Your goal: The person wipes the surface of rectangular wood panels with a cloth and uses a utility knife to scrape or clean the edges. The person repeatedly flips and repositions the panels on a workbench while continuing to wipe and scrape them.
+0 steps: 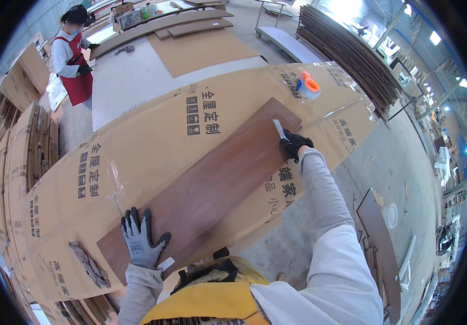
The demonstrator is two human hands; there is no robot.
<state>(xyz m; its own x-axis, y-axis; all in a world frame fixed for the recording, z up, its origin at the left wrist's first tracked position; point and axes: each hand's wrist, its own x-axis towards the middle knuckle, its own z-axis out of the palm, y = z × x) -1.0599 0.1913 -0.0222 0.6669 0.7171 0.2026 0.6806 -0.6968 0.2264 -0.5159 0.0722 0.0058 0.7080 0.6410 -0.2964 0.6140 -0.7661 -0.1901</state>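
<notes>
A long reddish-brown panel (201, 191) lies diagonally on a cardboard-covered stack (136, 162), with the end of another brown panel (274, 106) showing from under it at the far end. My left hand (140, 239), in a grey and black glove, rests with fingers spread on the panel's near end, beside a small white label (166, 264). In a black glove, my right hand (294, 144) grips a slim light-coloured tool (279, 128) over the far end; its exact kind is unclear. An orange tape dispenser (309, 86) stands farther off on the cardboard. A crumpled grey cloth (90, 265) lies left of my left hand.
Across a white-topped table (123, 89) with boards on it, a person in a red apron (72, 57) stands at the upper left. Stacked dark boards (347, 53) and a cart (284, 40) are at the upper right. Offcuts (379, 252) lie on the floor at right.
</notes>
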